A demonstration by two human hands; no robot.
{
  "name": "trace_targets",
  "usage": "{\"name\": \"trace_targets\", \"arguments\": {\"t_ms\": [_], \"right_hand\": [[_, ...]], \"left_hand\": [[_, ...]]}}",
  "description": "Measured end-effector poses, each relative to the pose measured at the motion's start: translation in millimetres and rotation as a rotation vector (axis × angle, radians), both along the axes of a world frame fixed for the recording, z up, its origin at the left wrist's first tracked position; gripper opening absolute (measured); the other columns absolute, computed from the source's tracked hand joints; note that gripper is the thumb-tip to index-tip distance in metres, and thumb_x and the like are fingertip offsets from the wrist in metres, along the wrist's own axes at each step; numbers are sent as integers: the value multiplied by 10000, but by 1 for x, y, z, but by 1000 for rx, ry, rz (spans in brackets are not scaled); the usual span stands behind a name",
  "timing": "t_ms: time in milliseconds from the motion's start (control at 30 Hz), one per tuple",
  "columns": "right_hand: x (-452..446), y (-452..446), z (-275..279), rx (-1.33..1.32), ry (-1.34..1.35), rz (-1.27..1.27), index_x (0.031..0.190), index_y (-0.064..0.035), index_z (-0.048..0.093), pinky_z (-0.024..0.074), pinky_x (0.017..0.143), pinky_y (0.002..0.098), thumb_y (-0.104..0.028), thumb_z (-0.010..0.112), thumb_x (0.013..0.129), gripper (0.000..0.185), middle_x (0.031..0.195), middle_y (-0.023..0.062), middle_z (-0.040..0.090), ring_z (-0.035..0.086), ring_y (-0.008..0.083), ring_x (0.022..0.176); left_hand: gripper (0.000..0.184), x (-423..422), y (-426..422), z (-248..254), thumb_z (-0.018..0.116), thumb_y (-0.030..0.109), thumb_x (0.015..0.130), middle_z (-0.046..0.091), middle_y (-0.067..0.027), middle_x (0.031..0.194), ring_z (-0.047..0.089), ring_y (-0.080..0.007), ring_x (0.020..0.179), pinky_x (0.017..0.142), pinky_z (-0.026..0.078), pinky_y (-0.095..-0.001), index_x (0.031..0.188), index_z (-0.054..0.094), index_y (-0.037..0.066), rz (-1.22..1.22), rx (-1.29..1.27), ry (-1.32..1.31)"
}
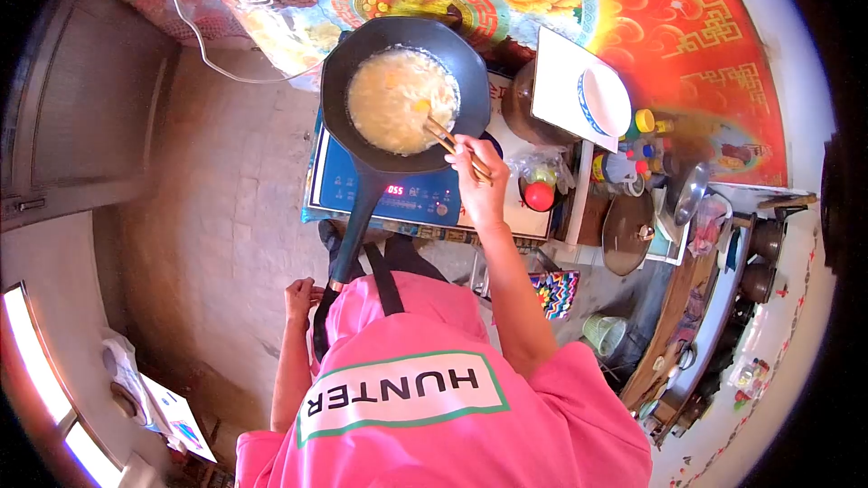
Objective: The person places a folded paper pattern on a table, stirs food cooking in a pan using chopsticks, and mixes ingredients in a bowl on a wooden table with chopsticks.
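Observation:
My right hand (477,176) is closed on a pair of wooden chopsticks (443,137). Their tips dip into a pale, soupy food (389,95) with a small yellow piece in it. A black wok (475,90) holds the food and rests on a blue induction cooker (339,185) with a lit red display. The long black handle (362,217) points toward my body. My left hand (301,298) hangs low beside the handle's end, apart from it, with fingers curled; whatever they hold, if anything, is too small to make out.
Right of the wok, a white bowl (608,99) stands on a white board (556,81) over a brown pot (520,108). Bottles (619,167), a red round item (540,196) and a glass lid (627,233) lie farther right. A pale cable (203,45) hangs at upper left.

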State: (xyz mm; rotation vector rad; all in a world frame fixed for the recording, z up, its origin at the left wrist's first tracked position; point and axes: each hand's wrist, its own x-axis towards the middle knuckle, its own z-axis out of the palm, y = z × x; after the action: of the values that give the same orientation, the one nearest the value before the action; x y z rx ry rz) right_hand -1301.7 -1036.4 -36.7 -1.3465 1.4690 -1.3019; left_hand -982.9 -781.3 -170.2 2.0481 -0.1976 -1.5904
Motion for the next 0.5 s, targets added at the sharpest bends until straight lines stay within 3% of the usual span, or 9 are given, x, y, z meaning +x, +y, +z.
{"name": "trace_targets", "arguments": {"t_ms": [67,233,267,367,500], "right_hand": [[3,-2,-2,-54,99,52,998,36,618,537,647,230,-65,572,908,142,863,66,589,669,160,745],[1,-1,10,-37,26,38,1000,32,624,533,646,226,-64,563,913,143,876,76,602,672,164,740],[0,1,19,-26,21,-7,971,21,615,506,622,241,-13,582,875,107,825,115,601,662,173,684],[-17,3,18,-96,232,-59,965,13,622,514,603,257,-14,586,870,105,782,109,591,637,168,662],[-20,2,1,-49,184,-54,953,19,623,523,594,266,-10,586,868,97,785,101,581,622,161,668]], "left_hand": [[270,0,-3,1,549,247,888,662,-134,754,618,-168,583,513,472,-272,932,581,-17,-8,-5,0],[272,-1,-6,2,552,249,886,661,-138,752,620,-173,585,516,472,-275,934,579,-17,-5,-3,-2],[271,-1,-6,3,552,249,885,661,-138,752,620,-172,585,518,472,-275,933,580,-16,-4,2,-1],[266,-2,-5,3,551,246,883,661,-137,750,617,-169,581,519,473,-275,928,581,-14,-5,13,0],[254,-2,-3,1,548,233,880,659,-135,742,612,-162,570,511,470,-269,919,582,-15,6,16,7]]}}
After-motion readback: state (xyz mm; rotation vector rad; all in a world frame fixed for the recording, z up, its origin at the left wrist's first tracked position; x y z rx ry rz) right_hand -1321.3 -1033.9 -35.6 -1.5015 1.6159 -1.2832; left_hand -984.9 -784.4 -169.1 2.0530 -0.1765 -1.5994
